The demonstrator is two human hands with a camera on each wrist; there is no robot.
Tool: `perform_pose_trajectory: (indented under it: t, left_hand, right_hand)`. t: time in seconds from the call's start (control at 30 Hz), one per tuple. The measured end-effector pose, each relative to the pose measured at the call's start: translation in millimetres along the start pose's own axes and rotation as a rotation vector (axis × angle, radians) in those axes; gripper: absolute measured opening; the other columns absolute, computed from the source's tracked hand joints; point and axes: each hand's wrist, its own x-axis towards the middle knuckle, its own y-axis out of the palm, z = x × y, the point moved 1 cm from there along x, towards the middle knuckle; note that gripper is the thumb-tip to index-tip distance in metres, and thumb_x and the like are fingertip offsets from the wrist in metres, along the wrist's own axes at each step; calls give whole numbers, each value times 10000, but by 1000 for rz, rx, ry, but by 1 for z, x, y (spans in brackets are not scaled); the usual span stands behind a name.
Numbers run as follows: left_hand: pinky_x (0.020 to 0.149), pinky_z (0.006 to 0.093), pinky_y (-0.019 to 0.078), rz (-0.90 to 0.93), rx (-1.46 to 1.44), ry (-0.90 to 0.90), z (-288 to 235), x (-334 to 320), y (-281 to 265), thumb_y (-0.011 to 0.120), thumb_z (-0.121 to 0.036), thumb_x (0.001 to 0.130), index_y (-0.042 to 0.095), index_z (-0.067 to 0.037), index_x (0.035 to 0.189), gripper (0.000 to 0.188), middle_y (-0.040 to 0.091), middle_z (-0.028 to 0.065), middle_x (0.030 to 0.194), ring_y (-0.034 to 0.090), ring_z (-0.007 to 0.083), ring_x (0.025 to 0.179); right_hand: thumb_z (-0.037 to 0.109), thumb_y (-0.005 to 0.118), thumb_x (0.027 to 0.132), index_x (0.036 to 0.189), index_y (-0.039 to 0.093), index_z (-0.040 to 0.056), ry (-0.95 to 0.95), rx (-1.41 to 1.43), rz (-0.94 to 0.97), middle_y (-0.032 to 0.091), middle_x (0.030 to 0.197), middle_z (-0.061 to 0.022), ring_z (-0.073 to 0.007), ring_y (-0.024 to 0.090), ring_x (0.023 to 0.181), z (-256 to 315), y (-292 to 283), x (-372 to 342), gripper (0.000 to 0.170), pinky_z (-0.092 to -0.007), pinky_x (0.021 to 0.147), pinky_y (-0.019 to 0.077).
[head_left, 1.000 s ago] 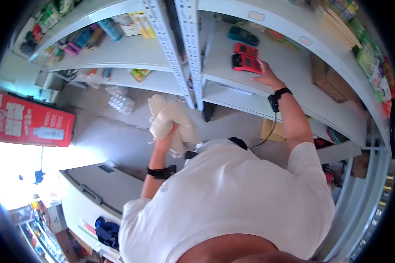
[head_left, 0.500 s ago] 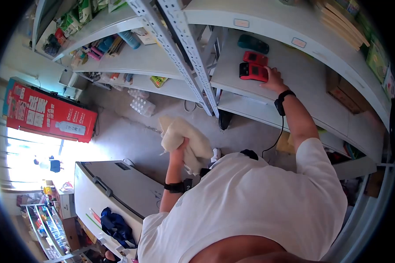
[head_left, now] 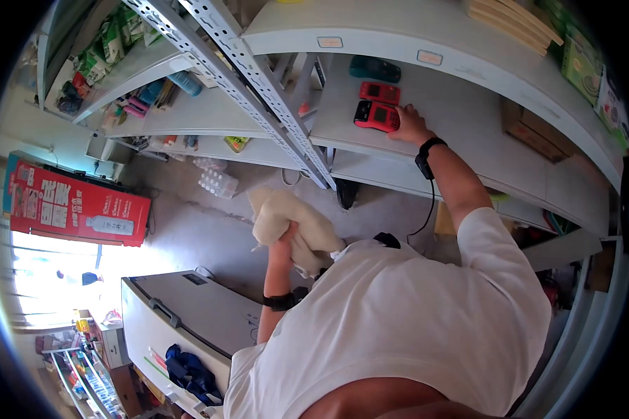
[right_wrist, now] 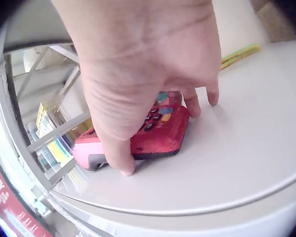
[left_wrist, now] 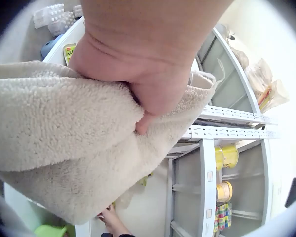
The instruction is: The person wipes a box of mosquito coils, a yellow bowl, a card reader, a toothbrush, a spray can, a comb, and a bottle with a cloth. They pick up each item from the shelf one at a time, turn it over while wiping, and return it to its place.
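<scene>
A cream towel point(head_left: 297, 227) point(left_wrist: 79, 128) hangs bunched in my left hand point(head_left: 283, 241) point(left_wrist: 153, 64); its thumb presses into the folds, and the other fingers are hidden in the cloth. On the shelf board, my right hand point(head_left: 411, 127) point(right_wrist: 148, 74) grips the nearer red card terminal point(head_left: 377, 116) point(right_wrist: 163, 133). The right wrist view shows the thumb along its near side and fingers at its far side, some fingertips on the board. Behind it lies a second red terminal point(head_left: 379, 92), with a dark teal device point(head_left: 374, 68) farther back.
A cardboard box point(head_left: 534, 131) stands at the right of the shelf. Perforated metal posts point(head_left: 258, 87) rise left of the terminals. A white chest freezer point(head_left: 196, 307) holds a dark blue cloth point(head_left: 191, 373). Bottle packs point(head_left: 218, 183) lie on the floor beside the left shelving.
The head view has shifted. My right hand stays at the nearer red terminal, which remains in front of the other one. My left hand still holds the towel, its folds now spread wider.
</scene>
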Motion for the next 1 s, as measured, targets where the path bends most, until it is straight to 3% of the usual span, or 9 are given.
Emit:
perform_pose_trajectory:
  t: [0.2, 0.3, 0.5, 0.63, 0.7, 0.77, 0.8, 0.9, 1.0]
  left_hand:
    - [905, 390, 495, 35, -45, 15, 1, 30, -22, 716, -193, 866, 533, -48, 1264, 461, 601, 71, 1173, 592, 222, 1058]
    - [902, 382, 493, 71, -73, -48, -6, 39, -20, 721, -212, 863, 539, -49, 1263, 468, 603, 73, 1168, 591, 221, 1059]
    - [935, 388, 498, 76, 113, -79, 5, 96, -17, 679, -224, 900, 530, -60, 1266, 428, 608, 70, 1183, 602, 222, 1078]
    - [911, 361, 495, 357, 0, -162, -5, 107, 38, 671, -296, 902, 536, -44, 1270, 466, 596, 68, 1190, 576, 187, 1077]
    - [919, 366, 498, 498, 4, -150, -17, 111, 67, 650, -285, 918, 526, -58, 1285, 449, 590, 64, 1212, 574, 195, 1104]
    - [945, 379, 489, 659, -68, -250, -28, 97, 95, 603, -309, 944, 487, -74, 1319, 457, 570, 67, 1251, 564, 209, 1137]
    - [959, 386, 484, 750, -100, -302, -30, 93, 109, 579, -321, 957, 468, -82, 1335, 461, 560, 68, 1271, 559, 216, 1154]
    - [1000, 401, 459, 1016, -304, -443, -24, 90, 138, 497, -381, 989, 407, -96, 1377, 489, 525, 82, 1320, 539, 233, 1192]
    - [1025, 407, 439, 1049, -194, -428, -33, 76, 164, 405, -486, 998, 367, -75, 1401, 577, 503, 102, 1343, 526, 236, 1210]
  right_hand:
    - [383, 838, 565, 1249, 474, -13, -60, 75, -150, 571, 1079, -196, -362, 567, 1050, -2, 14, -17, 869, -440, 915, 472]
    - [365, 852, 606, 1220, 472, -17, -39, 464, -211, 597, 1064, -188, -294, 603, 995, 2, 27, -29, 817, -396, 874, 488]
    - [300, 846, 708, 1242, 431, -14, 207, 993, -39, 593, 1050, -109, -165, 575, 954, 73, -11, -83, 746, -301, 837, 483]
    - [254, 853, 701, 1274, 404, -3, 7, 971, -189, 572, 1100, -92, -153, 554, 1005, 109, -35, -126, 772, -313, 881, 472]
    - [241, 846, 706, 1359, 338, 16, -46, 977, -162, 518, 1227, -122, -181, 521, 1122, 134, -53, -148, 857, -333, 966, 436]
    - [240, 843, 707, 1417, 279, 26, -105, 903, -161, 480, 1299, -142, -200, 496, 1185, 150, -64, -169, 932, -343, 1007, 410]
    - [206, 809, 750, 1473, 180, 36, -157, 816, -113, 426, 1372, -164, -222, 463, 1239, 158, -73, -177, 974, -360, 1039, 381]
    - [169, 764, 798, 1486, 133, 39, -12, 987, -186, 429, 1370, -171, -225, 462, 1234, 163, -69, -203, 943, -355, 1040, 375]
    - [134, 726, 828, 1483, 133, 38, 134, 1021, -220, 437, 1357, -171, -225, 463, 1224, 157, -70, -227, 889, -354, 1038, 373]
